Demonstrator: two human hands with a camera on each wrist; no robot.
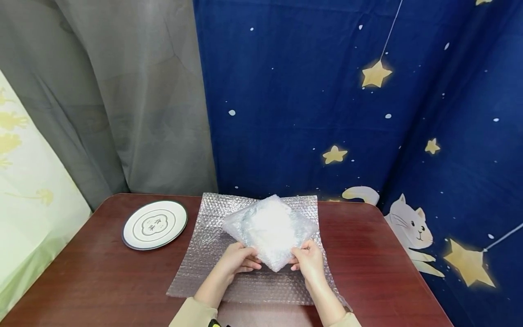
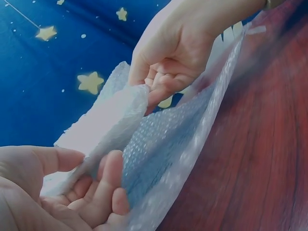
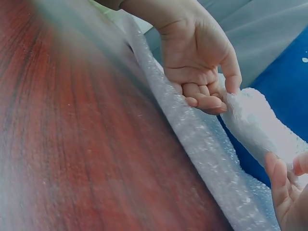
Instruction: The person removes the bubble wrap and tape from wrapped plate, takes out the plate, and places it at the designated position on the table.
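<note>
A bubble-wrapped package (image 1: pixel 269 227), roughly diamond-shaped in the head view, is held above a flat bubble wrap sheet (image 1: pixel 200 263). Its contents are hidden by the wrap and strong glare. My left hand (image 1: pixel 239 258) pinches its near left edge between thumb and fingers. On the near right edge, my right hand (image 1: pixel 308 262) has a similar pinch. In the left wrist view the package (image 2: pixel 108 115) looks thick and white between both hands. The right wrist view shows the package (image 3: pixel 260 120) tilted, one corner toward me.
A white plate (image 1: pixel 173 218) with a dark rim and printed characters lies to the left on the reddish-brown table (image 1: pixel 94 281). Grey curtain (image 1: pixel 155 113) and blue star-patterned curtain (image 1: pixel 286 113) hang behind the table. A pale floral cloth (image 1: pixel 28 204) hangs at the left.
</note>
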